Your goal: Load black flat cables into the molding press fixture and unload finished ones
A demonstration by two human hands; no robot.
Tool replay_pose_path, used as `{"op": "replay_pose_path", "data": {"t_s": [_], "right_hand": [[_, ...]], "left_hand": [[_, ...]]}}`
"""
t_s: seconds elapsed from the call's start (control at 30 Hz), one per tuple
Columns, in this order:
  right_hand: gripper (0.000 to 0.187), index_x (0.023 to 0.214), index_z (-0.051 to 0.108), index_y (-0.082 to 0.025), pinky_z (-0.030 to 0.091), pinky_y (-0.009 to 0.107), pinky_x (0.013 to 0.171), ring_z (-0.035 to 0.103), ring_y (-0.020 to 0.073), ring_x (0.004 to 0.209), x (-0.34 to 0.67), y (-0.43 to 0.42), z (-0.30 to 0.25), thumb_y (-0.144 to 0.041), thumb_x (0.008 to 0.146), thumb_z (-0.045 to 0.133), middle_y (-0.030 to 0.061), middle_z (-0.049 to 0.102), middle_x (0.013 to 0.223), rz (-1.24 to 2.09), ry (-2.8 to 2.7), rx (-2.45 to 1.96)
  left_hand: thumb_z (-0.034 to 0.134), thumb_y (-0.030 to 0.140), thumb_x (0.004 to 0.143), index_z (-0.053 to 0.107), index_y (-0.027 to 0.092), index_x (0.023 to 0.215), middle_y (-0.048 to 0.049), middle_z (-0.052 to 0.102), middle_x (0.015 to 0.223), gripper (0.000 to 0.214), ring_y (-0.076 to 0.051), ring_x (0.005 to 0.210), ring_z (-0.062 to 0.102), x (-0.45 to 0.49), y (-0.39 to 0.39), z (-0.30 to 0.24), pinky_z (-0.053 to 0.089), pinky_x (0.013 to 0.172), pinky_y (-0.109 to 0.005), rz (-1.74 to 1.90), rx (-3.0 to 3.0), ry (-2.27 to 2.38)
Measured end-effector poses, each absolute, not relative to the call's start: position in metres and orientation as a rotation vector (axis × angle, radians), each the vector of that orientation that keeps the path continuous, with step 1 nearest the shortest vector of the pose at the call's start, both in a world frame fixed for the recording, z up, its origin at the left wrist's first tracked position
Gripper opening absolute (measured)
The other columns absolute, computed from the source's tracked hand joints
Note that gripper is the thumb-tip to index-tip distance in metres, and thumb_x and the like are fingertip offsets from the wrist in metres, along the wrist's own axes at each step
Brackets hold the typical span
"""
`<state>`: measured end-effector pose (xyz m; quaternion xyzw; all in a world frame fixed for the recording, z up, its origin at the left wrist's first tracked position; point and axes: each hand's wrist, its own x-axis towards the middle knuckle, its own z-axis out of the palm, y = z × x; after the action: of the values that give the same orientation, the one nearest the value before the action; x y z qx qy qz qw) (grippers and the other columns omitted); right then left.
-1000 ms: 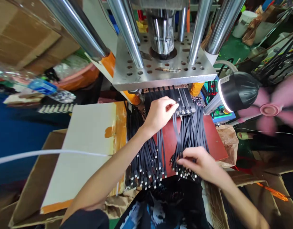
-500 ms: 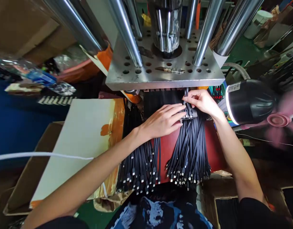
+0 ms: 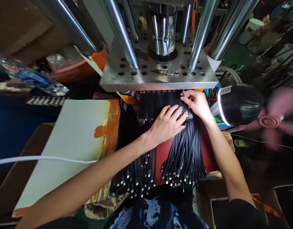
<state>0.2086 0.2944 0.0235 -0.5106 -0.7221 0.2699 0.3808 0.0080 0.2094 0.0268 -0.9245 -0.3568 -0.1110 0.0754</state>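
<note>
My left hand (image 3: 167, 124) lies with its fingers stretched flat over a row of black flat cables set in the mould block (image 3: 158, 105) under the steel press plate (image 3: 158, 78). My right hand (image 3: 196, 103) is at the block's right end and pinches the tip of one black cable (image 3: 184, 94) close under the plate's edge. A fan of loose black cables (image 3: 184, 156) with metal plug ends hangs toward me over a red board (image 3: 164, 151). A second bundle of cables (image 3: 137, 175) lies to the left of it.
Chrome columns (image 3: 120, 35) rise from the press plate. A black lamp head (image 3: 239, 103) and a spinning pink fan (image 3: 273, 121) stand on the right. A white and orange board (image 3: 75, 143) on cardboard boxes lies on the left, crossed by a white cord (image 3: 41, 159).
One second ago my right hand was down at the plug ends of the fan; it has risen to the mould block. My left hand went from pinching a cable to lying flat.
</note>
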Motion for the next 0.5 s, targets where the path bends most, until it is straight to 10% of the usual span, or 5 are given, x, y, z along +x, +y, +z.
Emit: {"op": "replay_pose_path", "data": {"t_s": [0.2,0.5], "right_hand": [[0.043,0.130,0.080,-0.020,0.057,0.041,0.099,0.067,0.0254,0.110,0.227,0.244,0.024,-0.016,0.102,0.047,0.0141,0.068,0.120,0.258,-2.142,-1.287],[0.046,0.143,0.071,-0.016,0.057,0.046,0.092,0.071,0.0325,0.105,0.198,0.299,0.022,-0.012,0.106,0.045,0.0208,0.071,0.123,-0.017,-2.310,-1.674]], "left_hand": [[0.055,0.038,0.109,0.054,0.009,0.157,-0.0241,0.051,0.165,0.056,-0.039,0.154,0.048,0.020,0.197,0.028,0.040,0.127,-0.057,-0.241,-2.730,-1.199],[0.042,0.033,0.111,0.051,-0.001,0.155,-0.0272,0.051,0.164,0.056,-0.037,0.157,0.046,0.023,0.271,0.044,0.032,0.132,-0.059,-0.330,-2.804,-1.451]]}}
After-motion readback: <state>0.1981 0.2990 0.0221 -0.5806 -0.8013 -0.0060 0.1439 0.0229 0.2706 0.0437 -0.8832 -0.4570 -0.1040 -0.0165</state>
